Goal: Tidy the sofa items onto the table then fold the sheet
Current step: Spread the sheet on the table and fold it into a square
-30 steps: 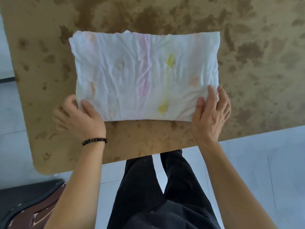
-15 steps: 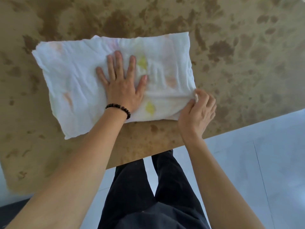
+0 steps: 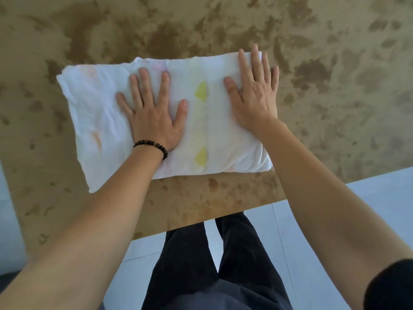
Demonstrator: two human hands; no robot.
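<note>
White folded sheet lies flat under both hands' spread fingers.

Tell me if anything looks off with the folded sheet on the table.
Nothing serious. The sheet is creased at its left end and its far edge is uneven. The left hand and right hand press flat on it. The table has dark blotches that look like pattern, not spills.

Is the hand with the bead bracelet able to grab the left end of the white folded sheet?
Probably yes. The left hand lies flat on the white folded sheet, and the cloth between it and the left end is bare, so nothing blocks it.
</note>
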